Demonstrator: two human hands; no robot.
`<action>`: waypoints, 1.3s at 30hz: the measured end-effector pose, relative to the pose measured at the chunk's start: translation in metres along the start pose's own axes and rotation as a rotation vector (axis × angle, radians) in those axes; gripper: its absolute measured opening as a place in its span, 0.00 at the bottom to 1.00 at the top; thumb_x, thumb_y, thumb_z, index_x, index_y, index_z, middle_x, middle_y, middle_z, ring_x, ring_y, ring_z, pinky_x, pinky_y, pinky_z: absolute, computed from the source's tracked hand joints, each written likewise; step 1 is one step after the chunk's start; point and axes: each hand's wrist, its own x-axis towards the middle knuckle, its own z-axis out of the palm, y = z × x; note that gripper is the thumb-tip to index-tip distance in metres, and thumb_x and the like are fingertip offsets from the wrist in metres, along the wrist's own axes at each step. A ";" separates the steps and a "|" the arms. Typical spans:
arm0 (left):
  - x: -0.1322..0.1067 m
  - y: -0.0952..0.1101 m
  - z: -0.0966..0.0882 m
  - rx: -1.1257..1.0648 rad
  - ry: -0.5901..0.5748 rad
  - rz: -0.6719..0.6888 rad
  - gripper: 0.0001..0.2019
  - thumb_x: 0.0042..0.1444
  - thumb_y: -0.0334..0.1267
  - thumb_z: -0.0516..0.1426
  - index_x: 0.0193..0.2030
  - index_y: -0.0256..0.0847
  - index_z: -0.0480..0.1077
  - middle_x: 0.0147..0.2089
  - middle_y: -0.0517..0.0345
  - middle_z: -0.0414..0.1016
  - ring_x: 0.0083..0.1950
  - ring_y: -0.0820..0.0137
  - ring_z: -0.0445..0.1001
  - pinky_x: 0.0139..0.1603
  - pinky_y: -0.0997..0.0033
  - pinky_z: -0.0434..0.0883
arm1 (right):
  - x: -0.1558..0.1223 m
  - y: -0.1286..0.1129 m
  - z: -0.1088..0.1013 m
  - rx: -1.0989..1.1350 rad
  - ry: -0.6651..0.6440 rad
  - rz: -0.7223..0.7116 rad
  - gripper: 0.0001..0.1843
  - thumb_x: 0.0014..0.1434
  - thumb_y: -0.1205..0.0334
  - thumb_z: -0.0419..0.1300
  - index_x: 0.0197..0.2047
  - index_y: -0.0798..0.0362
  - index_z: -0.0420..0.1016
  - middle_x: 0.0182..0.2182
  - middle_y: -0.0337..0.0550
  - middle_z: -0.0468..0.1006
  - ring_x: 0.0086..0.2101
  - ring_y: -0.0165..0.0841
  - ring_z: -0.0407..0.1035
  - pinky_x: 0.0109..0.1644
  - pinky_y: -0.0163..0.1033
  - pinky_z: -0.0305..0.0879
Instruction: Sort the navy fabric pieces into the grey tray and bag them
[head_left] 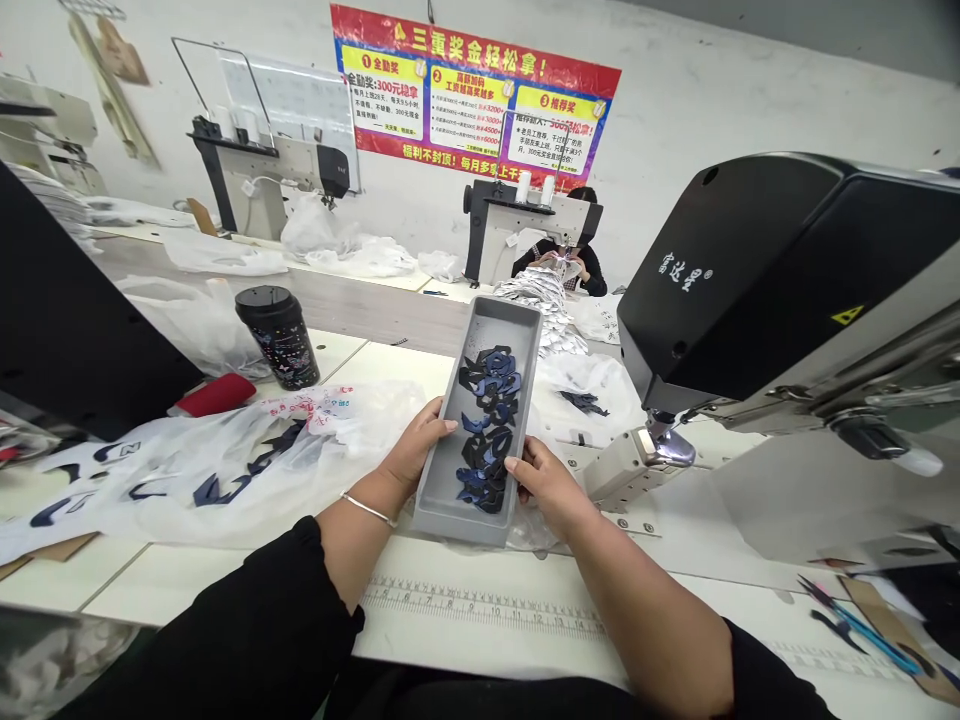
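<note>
Left grip (411,450) and right grip (546,490) are both closed on the long sides of a grey plastic tray (471,335), fingers hooked over the rim. From the head cam it looks like a two-handed hold on the whole tray, not a pinch on any single piece, and having a hand on each side probably keeps it steady. Can't tell if the tray's underside touches the white table (142,580) or sits just above it.

Inside the tray are dark navy cut fabric pieces (487,430), curvy letter-like shapes heaped in a loose strip down the middle. Its raised walls look handy for keeping them from sliding off. More navy pieces (214,490) show on a white plastic bag (352,430) to the left, and a small bunch (581,402) lies on white plastic just right of the tray.

A black sewing machine head (757,280) looms on the right, with its presser foot (645,450) near the right grip. A printed ruler scale (480,610) runs along the table in front of the forearms. A dark tumbler (279,335) stands upright beyond the left grip. Well apart, a co-worker's hands (559,265) are at a silvery pile of pieces (540,300) by another machine.
</note>
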 end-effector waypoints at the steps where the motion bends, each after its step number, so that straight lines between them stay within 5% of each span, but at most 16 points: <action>1: 0.001 0.000 0.000 -0.005 0.008 -0.006 0.25 0.52 0.40 0.62 0.58 0.39 0.68 0.48 0.47 0.80 0.44 0.55 0.79 0.45 0.58 0.75 | 0.001 0.001 -0.001 -0.026 0.026 -0.022 0.32 0.58 0.44 0.61 0.62 0.47 0.63 0.45 0.45 0.73 0.34 0.35 0.66 0.30 0.37 0.62; 6: 0.003 -0.002 0.001 0.003 0.016 -0.018 0.27 0.49 0.41 0.64 0.57 0.39 0.68 0.45 0.49 0.81 0.44 0.55 0.79 0.43 0.61 0.75 | 0.005 0.005 -0.006 -0.375 0.375 -0.304 0.39 0.59 0.46 0.61 0.69 0.45 0.55 0.59 0.50 0.65 0.40 0.37 0.69 0.47 0.50 0.72; 11: 0.003 -0.002 0.001 0.025 0.019 -0.038 0.28 0.49 0.41 0.63 0.59 0.39 0.68 0.46 0.48 0.81 0.42 0.55 0.80 0.41 0.60 0.75 | 0.011 -0.006 0.001 -0.784 0.516 -0.588 0.26 0.64 0.54 0.58 0.64 0.42 0.66 0.68 0.47 0.53 0.65 0.47 0.53 0.68 0.58 0.57; 17: 0.003 -0.001 -0.001 0.040 0.022 -0.048 0.27 0.49 0.40 0.63 0.58 0.41 0.68 0.45 0.50 0.81 0.39 0.59 0.80 0.38 0.65 0.75 | 0.026 -0.022 0.015 -0.995 0.576 -0.479 0.15 0.59 0.64 0.61 0.51 0.51 0.75 0.70 0.52 0.51 0.69 0.51 0.46 0.70 0.60 0.54; 24: 0.003 -0.002 0.001 0.034 0.034 -0.040 0.26 0.50 0.40 0.62 0.58 0.41 0.67 0.45 0.50 0.80 0.40 0.59 0.79 0.38 0.64 0.75 | 0.031 -0.034 0.016 -1.078 0.586 -0.457 0.15 0.62 0.62 0.61 0.52 0.51 0.75 0.70 0.54 0.53 0.70 0.52 0.44 0.69 0.62 0.52; 30: 0.005 -0.004 -0.001 0.080 -0.005 -0.063 0.26 0.47 0.41 0.63 0.55 0.41 0.68 0.41 0.53 0.78 0.37 0.61 0.77 0.37 0.65 0.74 | 0.051 -0.052 0.013 -1.110 0.645 -0.504 0.09 0.62 0.61 0.62 0.46 0.51 0.76 0.69 0.54 0.55 0.70 0.51 0.45 0.70 0.60 0.49; 39: 0.007 -0.008 -0.006 0.058 0.002 -0.087 0.22 0.48 0.41 0.63 0.51 0.43 0.69 0.38 0.57 0.78 0.34 0.63 0.77 0.35 0.66 0.72 | 0.062 -0.043 0.015 -0.997 0.570 -0.488 0.05 0.56 0.68 0.63 0.34 0.51 0.71 0.68 0.54 0.58 0.70 0.49 0.43 0.69 0.62 0.46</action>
